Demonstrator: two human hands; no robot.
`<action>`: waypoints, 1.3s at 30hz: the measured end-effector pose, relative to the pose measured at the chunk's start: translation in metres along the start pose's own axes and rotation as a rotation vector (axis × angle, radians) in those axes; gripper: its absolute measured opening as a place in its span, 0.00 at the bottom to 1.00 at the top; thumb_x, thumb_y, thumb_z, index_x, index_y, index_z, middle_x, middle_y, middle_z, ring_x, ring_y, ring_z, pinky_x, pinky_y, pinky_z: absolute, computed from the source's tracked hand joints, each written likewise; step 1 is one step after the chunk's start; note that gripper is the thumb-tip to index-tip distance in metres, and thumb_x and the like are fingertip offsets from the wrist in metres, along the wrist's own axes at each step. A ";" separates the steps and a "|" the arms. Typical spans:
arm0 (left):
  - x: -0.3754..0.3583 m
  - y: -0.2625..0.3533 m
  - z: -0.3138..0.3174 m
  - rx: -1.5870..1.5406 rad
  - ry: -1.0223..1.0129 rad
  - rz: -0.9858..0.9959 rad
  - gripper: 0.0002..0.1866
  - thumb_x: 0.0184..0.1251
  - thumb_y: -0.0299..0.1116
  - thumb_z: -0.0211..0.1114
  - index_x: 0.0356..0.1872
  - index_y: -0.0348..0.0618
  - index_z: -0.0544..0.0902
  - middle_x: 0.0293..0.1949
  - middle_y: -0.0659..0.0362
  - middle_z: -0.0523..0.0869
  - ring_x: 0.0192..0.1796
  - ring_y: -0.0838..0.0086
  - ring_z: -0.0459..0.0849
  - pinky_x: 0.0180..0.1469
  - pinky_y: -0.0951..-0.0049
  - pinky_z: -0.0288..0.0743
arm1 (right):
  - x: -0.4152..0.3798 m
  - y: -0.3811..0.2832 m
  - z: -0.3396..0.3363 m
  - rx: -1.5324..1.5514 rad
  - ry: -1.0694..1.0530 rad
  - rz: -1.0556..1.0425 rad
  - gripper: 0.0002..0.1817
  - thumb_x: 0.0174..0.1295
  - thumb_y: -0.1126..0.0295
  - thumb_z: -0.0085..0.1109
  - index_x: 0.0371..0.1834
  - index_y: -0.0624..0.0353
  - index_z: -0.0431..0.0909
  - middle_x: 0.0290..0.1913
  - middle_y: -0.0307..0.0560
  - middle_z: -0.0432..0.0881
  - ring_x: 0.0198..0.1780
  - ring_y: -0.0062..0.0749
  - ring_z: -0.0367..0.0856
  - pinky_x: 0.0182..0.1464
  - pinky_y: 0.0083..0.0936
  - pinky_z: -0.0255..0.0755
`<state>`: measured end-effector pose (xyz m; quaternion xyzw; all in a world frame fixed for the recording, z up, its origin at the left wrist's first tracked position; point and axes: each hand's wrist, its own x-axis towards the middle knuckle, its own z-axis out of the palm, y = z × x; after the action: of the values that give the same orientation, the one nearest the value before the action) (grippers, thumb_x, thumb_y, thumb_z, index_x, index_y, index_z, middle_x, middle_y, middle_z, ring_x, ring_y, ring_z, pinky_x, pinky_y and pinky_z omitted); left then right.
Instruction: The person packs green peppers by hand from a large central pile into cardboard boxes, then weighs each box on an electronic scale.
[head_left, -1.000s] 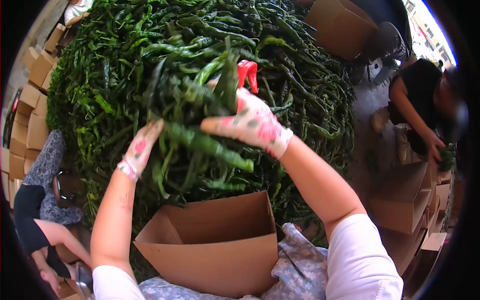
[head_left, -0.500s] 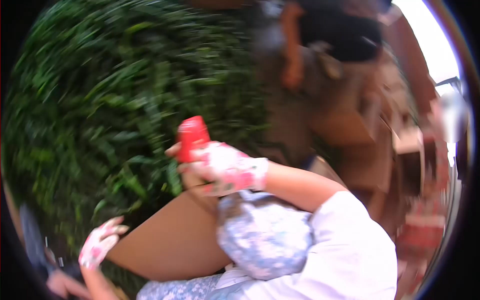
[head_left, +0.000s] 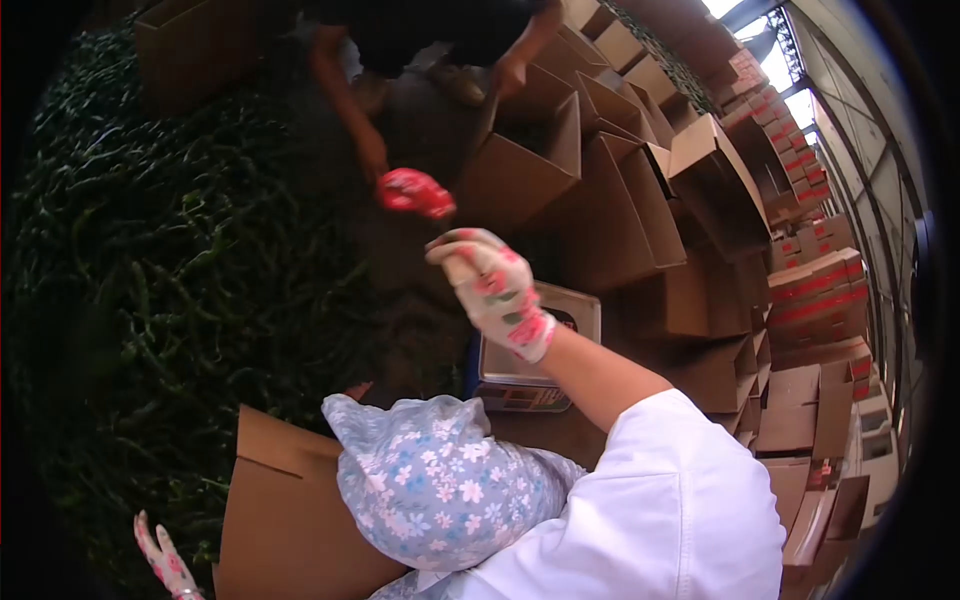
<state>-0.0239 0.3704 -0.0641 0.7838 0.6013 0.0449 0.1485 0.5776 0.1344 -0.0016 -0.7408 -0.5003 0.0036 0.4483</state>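
My right hand (head_left: 492, 290), in a white glove with pink flowers, reaches forward past the centre with its fingers curled in. Just beyond its fingertips is a red patterned thing (head_left: 415, 192); a dark bit lies between it and my fingers, and whether I grip it is unclear. A co-worker's hand (head_left: 372, 155) meets the red thing's far end. My left hand (head_left: 163, 560), gloved alike, is at the lower left edge, fingers apart and holding nothing, over long green produce (head_left: 180, 320). A cardboard box (head_left: 300, 520) stands between my hands, partly behind my flowered sleeve.
The co-worker (head_left: 430, 30) in dark clothing is at the top, another hand beside an open carton (head_left: 525, 160). A metal-topped device (head_left: 580, 315) sits beneath my right forearm. More open cartons (head_left: 720, 175) crowd the right, with stacked boxes (head_left: 815, 295) behind them.
The red thing has gone from within my right hand's grasp to beyond its fingertips, against the co-worker's hand. My left hand has moved down and left. The view has turned, showing more cartons.
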 end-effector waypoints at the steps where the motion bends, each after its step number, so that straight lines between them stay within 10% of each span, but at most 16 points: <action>1: 0.004 -0.012 0.010 -0.013 -0.014 0.021 0.22 0.72 0.37 0.51 0.63 0.38 0.69 0.65 0.52 0.69 0.67 0.63 0.65 0.70 0.65 0.55 | -0.004 0.027 -0.047 -0.219 0.143 -0.016 0.06 0.59 0.77 0.55 0.37 0.57 0.80 0.39 0.47 0.81 0.43 0.39 0.81 0.45 0.28 0.76; 5: -0.022 -0.029 0.025 0.035 -0.034 -0.208 0.24 0.69 0.38 0.54 0.63 0.41 0.69 0.66 0.47 0.65 0.68 0.57 0.63 0.69 0.61 0.55 | -0.020 0.144 -0.225 -0.410 0.426 0.673 0.12 0.69 0.65 0.49 0.44 0.59 0.81 0.36 0.41 0.81 0.40 0.20 0.76 0.47 0.18 0.70; 6: -0.027 -0.023 0.026 -0.011 -0.004 -0.248 0.24 0.69 0.38 0.55 0.62 0.39 0.69 0.65 0.47 0.66 0.67 0.56 0.64 0.68 0.61 0.57 | -0.027 0.180 -0.263 -0.715 0.291 0.400 0.14 0.69 0.64 0.49 0.52 0.57 0.78 0.42 0.43 0.81 0.45 0.22 0.76 0.50 0.18 0.68; 8: -0.035 -0.005 0.022 -0.128 0.055 -0.409 0.26 0.68 0.42 0.57 0.62 0.40 0.69 0.64 0.46 0.68 0.66 0.55 0.66 0.67 0.64 0.59 | -0.028 0.248 -0.303 -0.512 0.306 0.550 0.20 0.69 0.65 0.46 0.61 0.62 0.69 0.56 0.50 0.76 0.55 0.34 0.75 0.58 0.28 0.68; 16: -0.003 -0.065 0.070 -0.425 -0.010 -0.652 0.35 0.65 0.59 0.53 0.67 0.47 0.64 0.66 0.49 0.69 0.67 0.58 0.67 0.67 0.64 0.60 | 0.043 -0.002 0.155 0.264 -0.788 0.037 0.21 0.63 0.75 0.53 0.60 0.64 0.71 0.59 0.49 0.75 0.61 0.34 0.73 0.62 0.27 0.64; 19: 0.022 -0.036 0.044 -0.203 -0.008 -0.882 0.31 0.68 0.59 0.46 0.60 0.45 0.71 0.62 0.52 0.73 0.64 0.58 0.71 0.64 0.65 0.64 | 0.088 -0.090 0.286 0.179 -0.707 -0.651 0.24 0.57 0.68 0.63 0.57 0.63 0.71 0.59 0.58 0.74 0.61 0.49 0.72 0.62 0.33 0.66; 24: 0.057 -0.019 0.031 -0.033 0.010 -0.776 0.30 0.67 0.59 0.46 0.52 0.43 0.76 0.53 0.47 0.79 0.57 0.54 0.76 0.59 0.60 0.68 | 0.164 -0.114 0.445 -0.170 -0.828 -0.445 0.41 0.60 0.39 0.48 0.65 0.64 0.65 0.63 0.57 0.70 0.64 0.48 0.68 0.67 0.35 0.58; 26: 0.070 -0.006 0.047 -0.144 0.127 -0.564 0.35 0.66 0.62 0.46 0.63 0.45 0.69 0.59 0.44 0.73 0.63 0.53 0.71 0.64 0.61 0.64 | 0.152 -0.132 0.467 -0.393 -0.861 -0.376 0.53 0.55 0.28 0.41 0.70 0.65 0.56 0.66 0.55 0.67 0.68 0.45 0.63 0.71 0.31 0.49; 30: 0.097 -0.017 0.042 -0.397 0.062 -0.815 0.49 0.57 0.73 0.46 0.73 0.51 0.51 0.67 0.39 0.62 0.68 0.48 0.63 0.69 0.63 0.57 | 0.119 -0.162 0.438 -0.086 -1.111 -0.250 0.56 0.48 0.27 0.52 0.68 0.65 0.60 0.61 0.61 0.71 0.64 0.46 0.68 0.62 0.30 0.62; 34: 0.123 -0.009 0.065 -0.435 -0.015 -0.703 0.45 0.61 0.70 0.44 0.69 0.44 0.60 0.59 0.35 0.71 0.67 0.51 0.66 0.67 0.64 0.60 | 0.123 -0.156 0.485 -0.289 -1.039 -0.239 0.45 0.49 0.35 0.62 0.54 0.69 0.74 0.47 0.54 0.78 0.51 0.40 0.76 0.54 0.30 0.67; 39: 0.120 -0.043 0.047 -0.518 -0.236 -0.448 0.51 0.56 0.76 0.44 0.66 0.37 0.65 0.63 0.42 0.69 0.67 0.54 0.67 0.66 0.64 0.61 | 0.080 -0.194 0.470 0.399 -1.426 0.104 0.44 0.48 0.43 0.69 0.58 0.69 0.68 0.54 0.49 0.76 0.57 0.30 0.72 0.61 0.25 0.62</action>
<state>-0.0194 0.4863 -0.1342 0.5688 0.7056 0.0713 0.4166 0.2613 0.5235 -0.1177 -0.4858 -0.6240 0.5959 0.1400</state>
